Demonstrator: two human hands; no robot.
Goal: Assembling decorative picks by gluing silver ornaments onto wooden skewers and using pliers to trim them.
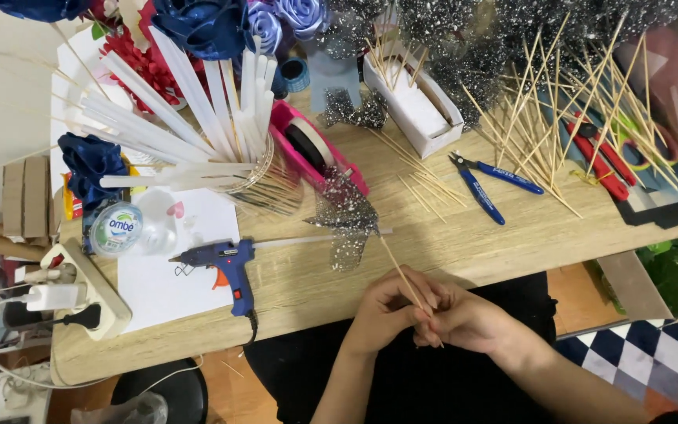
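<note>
Both my hands meet just in front of the table's near edge. My left hand [386,308] and my right hand [464,316] pinch the lower end of a thin wooden skewer [403,275]. The stick slants up and left to a glittery silver-black mesh piece [347,220] at its top, which lies over the wooden tabletop [449,235]. A blue glue gun [225,263] rests on its stand to the left, its nozzle pointing left over a white sheet of paper [158,283].
A clear jar of white sticks [253,177], a pink tape dispenser [315,153], blue pliers [484,184], loose skewers [559,118], a white box [413,106] and red cutters [602,157] crowd the table. Fabric roses [213,23] stand at the back. A power strip [80,294] sits at the left edge.
</note>
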